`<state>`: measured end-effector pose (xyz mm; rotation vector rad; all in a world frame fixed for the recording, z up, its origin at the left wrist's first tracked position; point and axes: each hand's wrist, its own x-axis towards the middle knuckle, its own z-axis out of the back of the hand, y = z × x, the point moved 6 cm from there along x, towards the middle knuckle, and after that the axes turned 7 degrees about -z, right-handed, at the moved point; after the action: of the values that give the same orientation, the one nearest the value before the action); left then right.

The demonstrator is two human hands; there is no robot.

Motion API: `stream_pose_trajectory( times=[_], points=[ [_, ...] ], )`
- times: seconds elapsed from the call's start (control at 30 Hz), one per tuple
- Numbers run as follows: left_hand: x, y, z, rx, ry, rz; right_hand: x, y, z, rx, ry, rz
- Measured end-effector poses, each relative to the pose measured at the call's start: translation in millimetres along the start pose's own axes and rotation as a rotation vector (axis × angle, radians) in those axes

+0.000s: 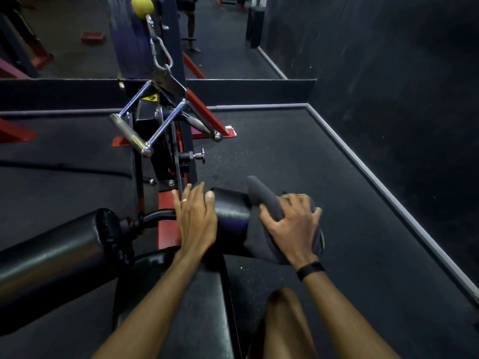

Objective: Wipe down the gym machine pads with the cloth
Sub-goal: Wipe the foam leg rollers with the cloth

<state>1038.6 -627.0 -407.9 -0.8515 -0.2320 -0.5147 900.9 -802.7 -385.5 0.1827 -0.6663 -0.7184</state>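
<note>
**One hand steadies the roller, the other wipes its end**

The right hand (293, 226) presses a dark cloth (261, 221) over the right end of the right roller pad (230, 211), its fingers (269, 212) spread and curled into the fabric so the cloth wraps the pad's rounded end rather than lying flat on it. Part of the cloth sticks up on the far side of the pad, loose.

The left hand (194, 218) lies flat on the same pad's left part, beside the red frame (166, 218), its fingers straight and grasping nothing. It looks placed there to keep the roller from turning under the rubbing.

The left roller pad (59, 252) sits well apart to the left, untouched by either hand, and the seat pad (197, 307) lies near, between the forearms. Both likely remain to be wiped, though how clean they are cannot be told.

A chrome handle (155, 120) hangs from a cable clip at the far side, clear of the work. The floor (311, 156) is dark rubber.
</note>
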Motion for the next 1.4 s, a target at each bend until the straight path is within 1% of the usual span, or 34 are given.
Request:
stream_pose_trajectory(
  times=[0.03, 0.1, 0.17, 0.3, 0.37, 0.4, 0.5, 0.63, 0.73, 0.77, 0.8, 0.87, 0.9, 0.93, 1.03, 1.1, 1.17, 1.23, 1.3, 1.4],
  points=[
    [3.7, -2.9, -8.1, 0.042, 0.035, 0.022, 3.0, -17.8, 3.0, 0.018, 0.014, -0.089],
    [3.7, -4.7, -17.3, 0.065, 0.046, 0.048, 6.5, -38.5, 4.1, 0.078, 0.073, -0.258],
    [-1.5, -1.9, -19.5, 0.061, 0.030, 0.037, 12.8, -39.3, 0.1, 0.064, 0.143, -0.337],
    [-7.8, 4.2, -16.0, 0.071, 0.004, 0.004, 46.0, -19.8, -17.8, -0.035, 0.336, -0.398],
    [-14.3, 1.5, -14.0, 0.027, -0.014, 0.020, 59.5, 2.3, -25.8, -0.125, 0.410, -0.351],
    [-19.5, 0.1, -12.3, -0.001, -0.034, 0.027, 61.9, 17.3, -29.2, -0.157, 0.420, -0.304],
    [-43.1, 4.2, -10.3, -0.096, -0.093, 0.058, 51.3, 70.7, -32.4, -0.159, 0.356, -0.173],
    [-71.8, 17.6, -8.0, -0.065, -0.155, -0.015, 9.8, 125.0, -32.8, -0.102, 0.224, 0.025],
    [-73.4, 21.3, 11.7, -0.167, -0.263, -0.117, -9.4, 121.2, -21.8, 0.003, 0.099, 0.144],
    [-69.9, 22.1, 19.1, -0.164, -0.283, -0.144, -14.8, 113.8, -18.9, 0.035, 0.068, 0.197],
    [-62.2, 18.7, 25.2, -0.138, -0.307, -0.154, -18.5, 101.5, -14.1, 0.055, 0.038, 0.236],
    [-40.0, 10.9, 32.2, -0.081, -0.330, -0.090, -22.9, 72.5, -3.9, 0.061, -0.026, 0.243],
    [-25.8, 4.5, 30.4, -0.068, -0.300, -0.037, -23.3, 57.4, 0.7, 0.053, -0.053, 0.219],
    [-12.3, -2.0, 23.8, -0.057, -0.232, 0.007, -22.7, 41.7, 4.3, 0.045, -0.071, 0.182],
    [7.7, -13.0, -7.0, 0.071, 0.033, 0.056, -14.7, -6.6, 12.4, 0.024, -0.090, -0.011],
    [5.2, -8.3, -16.2, 0.127, 0.074, 0.062, -5.0, -30.9, 16.0, 0.046, -0.048, -0.200],
    [-1.7, -4.1, -16.7, 0.121, 0.041, 0.044, 8.3, -42.9, 11.3, 0.061, 0.087, -0.364],
    [-8.1, -3.7, -13.6, 0.099, -0.019, 0.002, 26.4, -40.8, 3.3, 0.062, 0.216, -0.447],
    [-13.2, -6.3, -11.3, 0.089, -0.072, -0.038, 46.1, -25.7, -5.3, 0.017, 0.327, -0.431],
    [-26.5, -1.7, -12.2, 0.010, -0.086, -0.062, 58.0, 15.9, -20.8, -0.199, 0.400, -0.256]
  ],
)
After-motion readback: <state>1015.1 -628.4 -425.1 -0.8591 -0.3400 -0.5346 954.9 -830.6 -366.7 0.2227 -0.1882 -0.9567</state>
